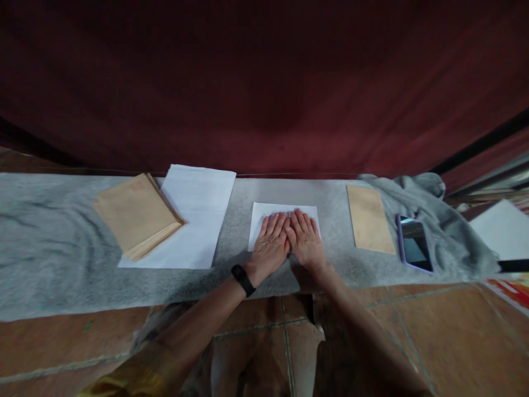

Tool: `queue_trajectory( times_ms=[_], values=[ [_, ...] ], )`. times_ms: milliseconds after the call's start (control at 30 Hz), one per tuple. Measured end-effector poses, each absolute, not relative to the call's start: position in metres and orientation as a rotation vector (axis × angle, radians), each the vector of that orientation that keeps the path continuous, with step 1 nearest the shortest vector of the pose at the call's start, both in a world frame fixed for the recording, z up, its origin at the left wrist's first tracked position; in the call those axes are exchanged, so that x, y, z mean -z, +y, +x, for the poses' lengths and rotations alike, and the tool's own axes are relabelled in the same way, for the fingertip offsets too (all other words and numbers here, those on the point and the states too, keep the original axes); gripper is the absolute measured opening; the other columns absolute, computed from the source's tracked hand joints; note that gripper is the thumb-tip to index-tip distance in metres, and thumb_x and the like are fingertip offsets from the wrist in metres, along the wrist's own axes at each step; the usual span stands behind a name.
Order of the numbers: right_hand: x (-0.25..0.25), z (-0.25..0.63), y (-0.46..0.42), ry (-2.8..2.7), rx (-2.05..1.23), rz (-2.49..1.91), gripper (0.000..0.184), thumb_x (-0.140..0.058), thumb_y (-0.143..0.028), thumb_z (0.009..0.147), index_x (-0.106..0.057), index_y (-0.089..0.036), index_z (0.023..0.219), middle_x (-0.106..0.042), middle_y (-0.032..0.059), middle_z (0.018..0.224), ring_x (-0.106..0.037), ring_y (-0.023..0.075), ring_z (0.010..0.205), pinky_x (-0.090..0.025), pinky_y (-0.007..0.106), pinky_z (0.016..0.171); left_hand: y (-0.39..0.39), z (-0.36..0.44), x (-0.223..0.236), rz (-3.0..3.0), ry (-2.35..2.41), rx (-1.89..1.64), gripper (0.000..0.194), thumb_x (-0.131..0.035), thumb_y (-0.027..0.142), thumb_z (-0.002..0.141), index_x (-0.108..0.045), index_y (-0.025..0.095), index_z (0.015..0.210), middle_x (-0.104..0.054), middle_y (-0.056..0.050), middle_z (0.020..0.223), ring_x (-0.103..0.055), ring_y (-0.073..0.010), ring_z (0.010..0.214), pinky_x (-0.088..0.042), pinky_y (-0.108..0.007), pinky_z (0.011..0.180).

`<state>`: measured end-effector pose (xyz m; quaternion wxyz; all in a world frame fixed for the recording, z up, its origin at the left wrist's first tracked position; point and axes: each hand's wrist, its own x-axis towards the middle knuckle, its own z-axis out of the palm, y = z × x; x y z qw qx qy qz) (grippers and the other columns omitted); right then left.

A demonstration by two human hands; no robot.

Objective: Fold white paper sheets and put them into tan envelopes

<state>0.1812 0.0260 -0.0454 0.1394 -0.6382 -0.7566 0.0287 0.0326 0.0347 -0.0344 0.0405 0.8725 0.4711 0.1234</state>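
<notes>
A white sheet of paper [259, 214] lies in front of me on a grey cloth, and both my hands press on it. My left hand [270, 241] rests flat with its fingers stretched forward; a black band circles that wrist. Close beside it, thumbs touching or nearly so, my right hand [306, 238] lies flat with fingers extended. The hands cover most of the paper's middle and near edge. Whether the sheet is folded or single I cannot tell.
At left a stack of brown envelopes [138, 212] sits partly on larger white sheets [202, 215]. Rightward lie one brown envelope [370, 219] and a phone [415, 243] beside bunched grey cloth [446, 226]. A dark red curtain [273, 99] hangs behind the cloth-covered surface [231, 242].
</notes>
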Motion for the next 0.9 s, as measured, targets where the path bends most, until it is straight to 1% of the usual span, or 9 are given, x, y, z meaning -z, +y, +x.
queue_trajectory(
  times_ms=[100, 333, 500, 633, 733, 800, 900],
  values=[
    [0.046, 0.181, 0.024, -2.217, -0.062, -1.853, 0.057, -0.023, -0.038, 0.108, -0.042, -0.011, 0.154, -0.033, 0.0156, 0.164, -0.027, 0.0279, 0.154, -0.020, 0.049, 0.125, 0.034, 0.032, 0.037, 2.682, 1.436, -0.342, 0.055, -0.031, 0.029, 0.104, -0.038, 0.008, 0.154, -0.035, -0.014, 0.164, -0.023, -0.0276, 0.155, -0.018, -0.052, 0.128],
    [0.056, 0.195, 0.029, -2.105, 0.027, -1.938, 0.058, -0.026, -0.042, 0.107, -0.039, -0.013, 0.156, -0.035, 0.0152, 0.163, -0.033, 0.0290, 0.151, -0.023, 0.051, 0.123, 0.037, 0.024, 0.038, 2.686, 1.481, -0.347, 0.056, -0.031, 0.038, 0.106, -0.039, 0.013, 0.155, -0.033, -0.011, 0.165, -0.023, -0.0264, 0.155, -0.016, -0.052, 0.128],
    [0.061, 0.206, 0.029, -2.061, 0.049, -1.978, 0.059, -0.028, -0.044, 0.107, -0.038, -0.014, 0.156, -0.036, 0.0156, 0.163, -0.033, 0.0300, 0.150, -0.025, 0.052, 0.122, 0.037, 0.020, 0.034, 2.701, 1.482, -0.342, 0.057, -0.035, 0.044, 0.105, -0.042, 0.014, 0.153, -0.033, -0.011, 0.165, -0.025, -0.0287, 0.155, -0.015, -0.053, 0.128],
    [0.061, 0.216, 0.029, -2.044, 0.082, -2.028, 0.058, -0.029, -0.044, 0.107, -0.038, -0.014, 0.157, -0.036, 0.0158, 0.163, -0.034, 0.0309, 0.150, -0.025, 0.051, 0.122, 0.036, 0.020, 0.031, 2.714, 1.487, -0.345, 0.058, -0.036, 0.045, 0.105, -0.043, 0.013, 0.153, -0.035, -0.012, 0.164, -0.027, -0.0298, 0.154, -0.016, -0.054, 0.127],
    [0.059, 0.223, 0.029, -2.027, 0.117, -2.063, 0.058, -0.028, -0.043, 0.107, -0.038, -0.014, 0.156, -0.038, 0.0159, 0.162, -0.036, 0.0316, 0.149, -0.027, 0.052, 0.121, 0.035, 0.021, 0.031, 2.710, 1.501, -0.348, 0.057, -0.035, 0.044, 0.105, -0.043, 0.015, 0.153, -0.036, -0.011, 0.164, -0.027, -0.0303, 0.154, -0.015, -0.058, 0.127],
    [0.057, 0.227, 0.029, -2.018, 0.141, -2.083, 0.059, -0.029, -0.044, 0.107, -0.038, -0.012, 0.156, -0.039, 0.0169, 0.161, -0.037, 0.0329, 0.148, -0.028, 0.052, 0.120, 0.034, 0.022, 0.031, 2.684, 1.543, -0.345, 0.057, -0.036, 0.045, 0.104, -0.042, 0.019, 0.154, -0.034, -0.011, 0.164, -0.026, -0.0324, 0.154, -0.015, -0.061, 0.125],
    [0.054, 0.230, 0.029, -2.000, 0.164, -2.123, 0.063, -0.030, -0.046, 0.106, -0.039, -0.007, 0.155, -0.040, 0.0205, 0.160, -0.039, 0.0356, 0.146, -0.030, 0.053, 0.119, 0.032, 0.023, 0.029, 2.621, 1.637, -0.325, 0.059, -0.042, 0.050, 0.102, -0.044, 0.021, 0.154, -0.029, -0.012, 0.166, -0.026, -0.0401, 0.152, -0.019, -0.065, 0.122]
  ],
)
